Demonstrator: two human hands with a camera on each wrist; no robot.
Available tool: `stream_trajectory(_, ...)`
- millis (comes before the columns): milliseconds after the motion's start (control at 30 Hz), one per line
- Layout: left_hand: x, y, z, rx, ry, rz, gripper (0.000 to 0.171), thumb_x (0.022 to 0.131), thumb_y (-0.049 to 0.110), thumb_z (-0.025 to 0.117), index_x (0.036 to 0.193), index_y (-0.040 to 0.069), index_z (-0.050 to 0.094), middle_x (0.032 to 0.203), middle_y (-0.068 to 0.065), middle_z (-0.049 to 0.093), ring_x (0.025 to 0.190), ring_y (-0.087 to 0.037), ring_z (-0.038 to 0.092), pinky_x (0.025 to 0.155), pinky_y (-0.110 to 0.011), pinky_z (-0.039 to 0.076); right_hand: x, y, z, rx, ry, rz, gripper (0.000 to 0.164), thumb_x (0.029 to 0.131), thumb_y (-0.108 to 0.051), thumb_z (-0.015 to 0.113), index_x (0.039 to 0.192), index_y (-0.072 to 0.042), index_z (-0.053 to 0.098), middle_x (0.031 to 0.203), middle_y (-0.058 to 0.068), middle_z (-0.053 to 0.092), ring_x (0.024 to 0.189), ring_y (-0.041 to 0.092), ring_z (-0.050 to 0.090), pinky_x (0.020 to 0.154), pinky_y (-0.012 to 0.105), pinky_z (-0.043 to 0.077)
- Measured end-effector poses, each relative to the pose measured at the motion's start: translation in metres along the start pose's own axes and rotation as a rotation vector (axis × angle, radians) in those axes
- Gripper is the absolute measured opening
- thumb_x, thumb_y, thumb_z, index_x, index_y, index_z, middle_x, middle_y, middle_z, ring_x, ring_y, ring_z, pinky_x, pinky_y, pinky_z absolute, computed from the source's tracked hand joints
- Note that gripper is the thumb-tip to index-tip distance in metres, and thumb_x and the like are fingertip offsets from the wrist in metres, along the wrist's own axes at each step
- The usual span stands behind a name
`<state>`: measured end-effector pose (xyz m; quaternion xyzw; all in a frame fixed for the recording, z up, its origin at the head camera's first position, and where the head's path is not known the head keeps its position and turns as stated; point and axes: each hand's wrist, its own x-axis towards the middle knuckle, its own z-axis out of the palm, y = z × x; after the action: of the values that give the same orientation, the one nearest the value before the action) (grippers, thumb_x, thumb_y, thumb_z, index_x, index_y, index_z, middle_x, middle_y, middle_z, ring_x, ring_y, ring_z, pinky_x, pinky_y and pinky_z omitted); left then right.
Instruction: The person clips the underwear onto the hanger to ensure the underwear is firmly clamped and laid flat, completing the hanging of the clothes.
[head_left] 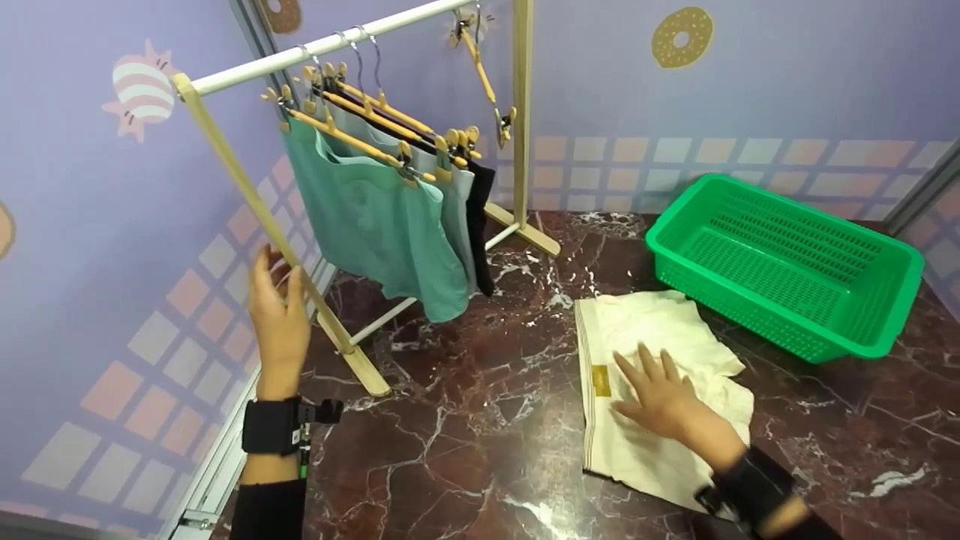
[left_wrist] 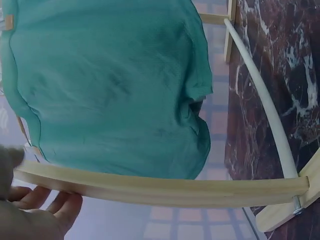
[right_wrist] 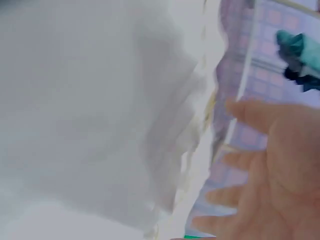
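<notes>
My left hand (head_left: 281,322) is at the near post (head_left: 247,187) of a clothes rack, with fingertips against one side and a blurred thumb on the other in the left wrist view. Beside it hang teal shorts (head_left: 367,225), clipped to a hanger (head_left: 345,139). Cream shorts (head_left: 637,322) with a yellow label (head_left: 601,381) lie spread on the table. Over them is my right hand (head_left: 664,397), fingers spread and slightly blurred; whether it touches the cloth I cannot tell. In the right wrist view the shorts appear as a blurred white surface (right_wrist: 90,100).
Behind the teal shorts hang grey (head_left: 461,225) and black (head_left: 480,225) garments. A bare clip hanger (head_left: 480,67) hangs at the bar's far end. At the right a green basket (head_left: 757,292) stands on the dark marbled table (head_left: 480,450). Patterned walls enclose the left and back.
</notes>
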<state>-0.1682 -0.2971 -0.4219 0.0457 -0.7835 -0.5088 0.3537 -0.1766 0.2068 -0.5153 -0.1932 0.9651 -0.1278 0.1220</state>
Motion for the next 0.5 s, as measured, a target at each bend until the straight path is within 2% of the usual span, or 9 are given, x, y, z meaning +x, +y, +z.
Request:
stream_trajectory(100, 0.001, -0.004, -0.003, 0.047, 0.016, -0.004, 0.056, 0.106, 0.013, 0.055, 0.155, -0.002, 0.032, 0.138, -0.019, 0.049, 0.124, -0.028, 0.055, 0.109, -0.037, 0.049, 0.023, -0.003, 0.001, -0.026, -0.113, 0.033, 0.084, 0.099, -0.056, 0.056, 0.163, -0.015, 0.020, 0.166, 0.029, 0.004, 0.145, 0.062, 0.004, 0.105, 0.085, 0.014)
stream_trajectory(200, 0.003, -0.007, -0.003, 0.055, 0.008, -0.017, 0.053, 0.105, 0.014, 0.056, 0.151, -0.004, 0.036, 0.135, -0.019, 0.052, 0.120, -0.028, 0.058, 0.106, -0.038, 0.051, 0.038, -0.003, 0.003, -0.026, -0.179, 0.052, 0.085, 0.099, -0.061, 0.051, 0.164, -0.017, 0.017, 0.167, 0.027, 0.000, 0.146, 0.062, 0.000, 0.105, 0.087, 0.008)
stream_trajectory(367, 0.008, -0.011, -0.001, 0.025, 0.008, -0.023, 0.041, 0.104, 0.010, 0.055, 0.141, -0.005, 0.043, 0.128, -0.019, 0.062, 0.115, -0.028, 0.064, 0.099, -0.038, 0.054, 0.049, -0.002, 0.001, -0.015, -0.202, 0.046, 0.088, 0.098, -0.064, 0.051, 0.164, -0.018, 0.016, 0.167, 0.026, -0.003, 0.146, 0.060, -0.004, 0.103, 0.087, 0.003)
stream_trajectory(500, 0.013, -0.011, 0.001, 0.080, 0.014, 0.012, 0.039, 0.103, 0.010, 0.057, 0.138, -0.005, 0.049, 0.125, -0.018, 0.065, 0.113, -0.026, 0.066, 0.097, -0.035, 0.056, 0.054, 0.001, 0.000, -0.012, -0.210, 0.047, 0.089, 0.098, -0.064, 0.051, 0.164, -0.018, 0.014, 0.167, 0.024, -0.004, 0.147, 0.060, -0.005, 0.104, 0.087, 0.002)
